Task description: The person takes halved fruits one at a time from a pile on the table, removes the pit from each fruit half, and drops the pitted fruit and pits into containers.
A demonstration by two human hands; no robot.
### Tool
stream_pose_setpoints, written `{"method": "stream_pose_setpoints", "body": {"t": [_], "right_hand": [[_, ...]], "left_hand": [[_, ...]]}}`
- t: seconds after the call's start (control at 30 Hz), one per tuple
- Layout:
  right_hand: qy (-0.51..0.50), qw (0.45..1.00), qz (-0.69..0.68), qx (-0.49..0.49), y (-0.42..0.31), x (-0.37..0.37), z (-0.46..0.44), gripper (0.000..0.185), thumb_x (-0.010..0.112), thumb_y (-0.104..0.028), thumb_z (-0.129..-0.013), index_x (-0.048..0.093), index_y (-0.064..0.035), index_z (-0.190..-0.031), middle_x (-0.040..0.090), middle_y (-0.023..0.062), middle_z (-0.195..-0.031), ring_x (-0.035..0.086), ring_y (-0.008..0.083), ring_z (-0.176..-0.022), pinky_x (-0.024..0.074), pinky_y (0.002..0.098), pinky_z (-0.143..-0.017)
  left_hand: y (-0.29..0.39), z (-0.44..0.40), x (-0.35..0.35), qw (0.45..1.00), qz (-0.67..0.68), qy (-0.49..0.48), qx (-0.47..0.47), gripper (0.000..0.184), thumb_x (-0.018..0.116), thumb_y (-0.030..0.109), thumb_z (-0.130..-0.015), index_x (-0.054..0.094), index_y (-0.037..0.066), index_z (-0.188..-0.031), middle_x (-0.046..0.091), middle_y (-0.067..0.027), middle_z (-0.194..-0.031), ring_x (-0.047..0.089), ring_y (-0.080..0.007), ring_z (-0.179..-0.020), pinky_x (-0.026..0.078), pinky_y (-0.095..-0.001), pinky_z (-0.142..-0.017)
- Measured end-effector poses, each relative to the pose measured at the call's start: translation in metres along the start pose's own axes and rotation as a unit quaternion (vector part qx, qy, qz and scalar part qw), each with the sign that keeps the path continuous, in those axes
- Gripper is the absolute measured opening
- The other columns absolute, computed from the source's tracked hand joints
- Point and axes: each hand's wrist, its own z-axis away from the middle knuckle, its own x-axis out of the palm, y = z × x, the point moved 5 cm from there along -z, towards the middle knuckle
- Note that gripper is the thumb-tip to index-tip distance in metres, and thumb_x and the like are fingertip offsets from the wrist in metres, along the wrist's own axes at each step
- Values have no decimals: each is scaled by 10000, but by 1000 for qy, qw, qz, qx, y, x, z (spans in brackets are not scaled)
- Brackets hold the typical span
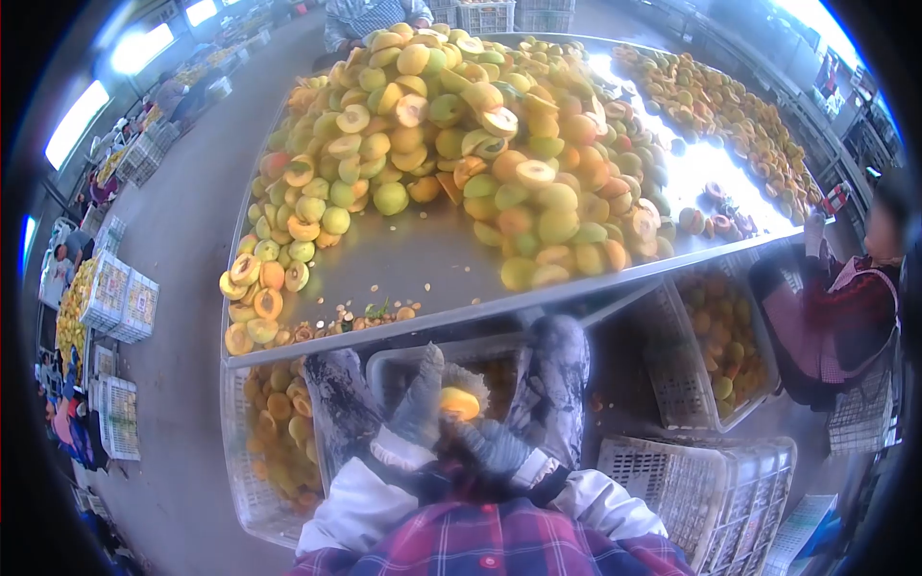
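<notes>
A yellow-orange fruit [460,403] is between my two gloved hands, above a white crate [384,370] standing between my knees. My left hand [420,398], in a grey glove, is on the fruit's left side, its fingers partly blurred. My right hand [490,445], also gloved, is closed just below the fruit; what its fingers hold is hidden. In front lies a big heap of whole and halved fruit [408,144] on a metal table [413,259]. Small pits and scraps [370,315] lie near its front edge.
Fruit-filled crates stand at the left [235,461] and right [672,384]; a stacked crate [663,480] is at lower right. The table's metal rim [519,301] runs before my knees. One person [845,307] sits at right, another [370,17] behind the heap.
</notes>
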Motion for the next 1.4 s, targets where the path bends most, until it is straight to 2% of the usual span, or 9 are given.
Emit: {"method": "stream_pose_setpoints", "body": {"t": [0.23,0.3,0.53,0.6,0.8,0.97,1.07,1.17,1.4], "right_hand": [[-63,979,-138,137,14,15,-4,395,662,-221,-830,510,-38,-1145,647,191,-994,647,391,-965,508,494,-803],[-119,988,45,84,-4,-1,-7,310,513,-276,-1028,584,-72,-1250,631,46,-1083,594,126,-928,486,224,-811],[-105,966,-94,218,-5,3,2,373,464,-347,-1039,601,-47,-1212,632,44,-1005,574,117,-824,477,277,-757],[-27,965,-181,187,15,22,10,450,645,-216,-806,525,-81,-1218,620,173,-924,642,396,-790,509,502,-735],[97,992,73,-40,-38,-15,0,451,630,-119,-818,533,-65,-1254,603,152,-912,616,346,-661,487,394,-586],[-70,938,-268,209,6,14,13,408,493,-311,-1022,575,-71,-1342,681,118,-1088,645,198,-977,501,325,-877],[-30,864,-404,299,37,27,16,403,510,-313,-1014,583,-58,-1318,650,132,-1191,638,222,-1037,494,325,-914],[-18,996,-83,34,22,17,8,393,497,-319,-1032,592,-49,-1302,633,102,-1229,621,200,-1039,492,322,-909],[-93,896,-269,341,16,31,15,334,523,-200,-927,546,-81,-1238,673,111,-908,671,309,-837,526,430,-739]], "left_hand": [[32,3,-7,984,-131,-113,-48,262,629,215,-953,686,-39,-936,682,-117,-790,645,-167,-661,524,-286,-635],[48,9,3,960,-258,-4,113,312,635,271,-954,682,-33,-899,687,-123,-713,649,-167,-642,520,-291,-603],[33,16,9,995,-95,1,-28,367,627,333,-956,687,-27,-911,693,-132,-727,628,-166,-598,494,-287,-542],[13,6,5,993,9,-76,-95,598,557,547,-957,655,32,-670,649,-112,-642,626,-220,-556,539,-296,-584],[8,2,-1,997,17,71,25,643,544,688,-886,621,57,-789,636,-117,-704,627,-241,-598,558,-365,-539],[-11,-38,-47,971,217,58,-84,445,542,508,-967,615,74,-901,637,-126,-829,641,-266,-686,552,-398,-578],[7,-35,-34,987,-59,-19,146,488,530,537,-964,622,59,-938,643,-144,-863,653,-306,-799,568,-447,-674],[-9,-38,-34,986,168,5,-4,535,519,534,-971,630,16,-1046,638,-181,-956,642,-342,-868,570,-472,-757],[36,-9,-50,979,175,102,8,550,562,580,-921,682,43,-933,679,-130,-863,660,-312,-811,575,-506,-723]]}}
